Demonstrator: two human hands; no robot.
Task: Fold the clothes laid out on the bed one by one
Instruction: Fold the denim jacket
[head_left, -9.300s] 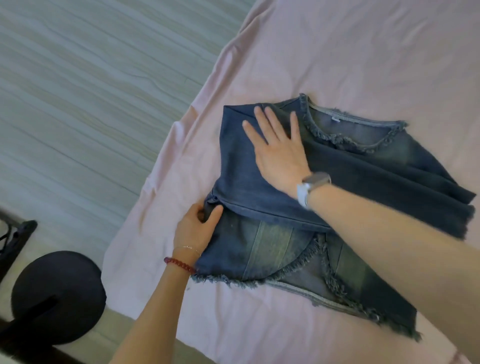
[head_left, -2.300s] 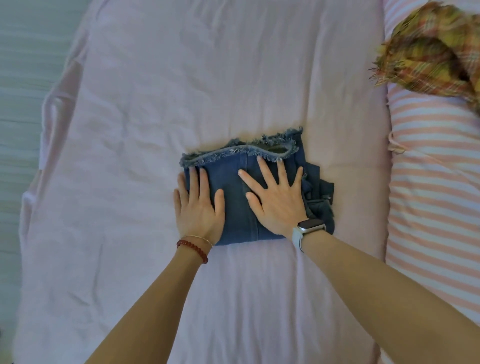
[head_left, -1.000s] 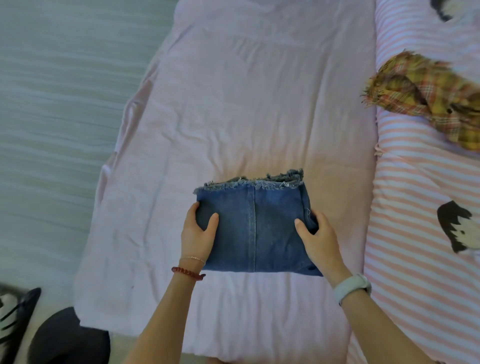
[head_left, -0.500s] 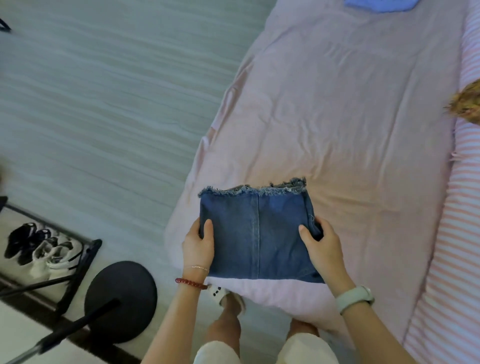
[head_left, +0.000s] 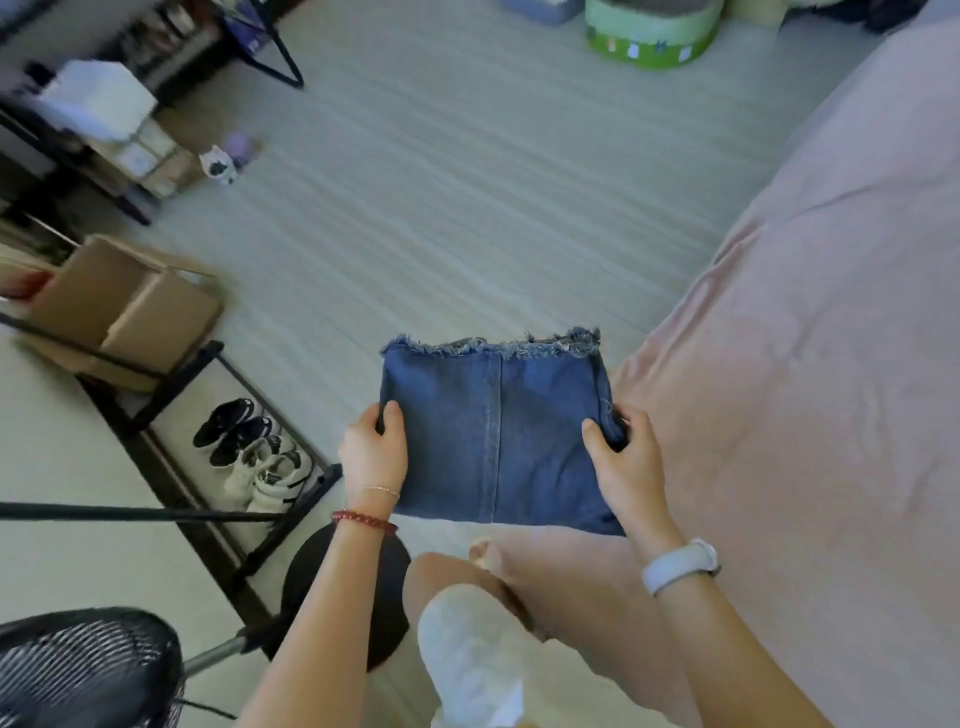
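So the folded denim piece (head_left: 498, 436) isn't on the bed (head_left: 810, 322) anymore. A second ago it was lying flat on the pink sheet with both hands just taking hold of its sides, and now it's lifted clear and carried out over the floor (head_left: 467, 182), to the left of the mattress edge. The left hand (head_left: 373, 454) grips the left edge with the thumb on top and fingers tucked underneath, and the right hand (head_left: 626, 462) pinches the right edge the same way, so the bundle is held pretty level between them, frayed hem facing away. The view has swung off the bed too, toward the shoe rack (head_left: 244, 457) and a cardboard box (head_left: 124, 306). My read: folding on this one is basically done, the square shape is holding together, and it's now being taken somewhere to set down. Where exactly, I can't tell. Only risk I see is the layers sliding apart if the grip loosens mid-carry. The other clothes aren't visible right now.
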